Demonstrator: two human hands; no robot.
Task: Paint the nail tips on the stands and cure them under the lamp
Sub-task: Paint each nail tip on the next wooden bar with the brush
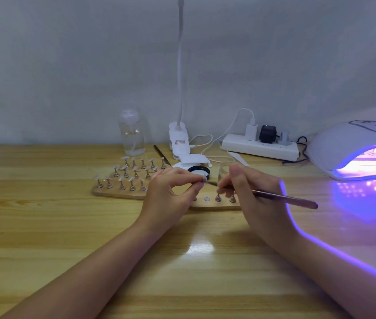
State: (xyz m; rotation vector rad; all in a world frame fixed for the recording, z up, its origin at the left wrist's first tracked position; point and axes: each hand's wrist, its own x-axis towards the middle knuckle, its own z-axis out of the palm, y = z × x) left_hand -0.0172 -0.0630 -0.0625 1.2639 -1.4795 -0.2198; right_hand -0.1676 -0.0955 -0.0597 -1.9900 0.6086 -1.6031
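Item: nail tip [204,179], pinched between thumb and forefinger of left hand [170,192], raised above near wooden board [214,204]. Right hand [253,192] gripped brush [283,197], bristles at the tip. Curing lamp [355,150] lit, well right. Advice: brace hands together; thin, even strokes; keep polish off fingers.

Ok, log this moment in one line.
left hand: pinches nail tip | right hand: holds brush, bristles at tip | lamp: lit
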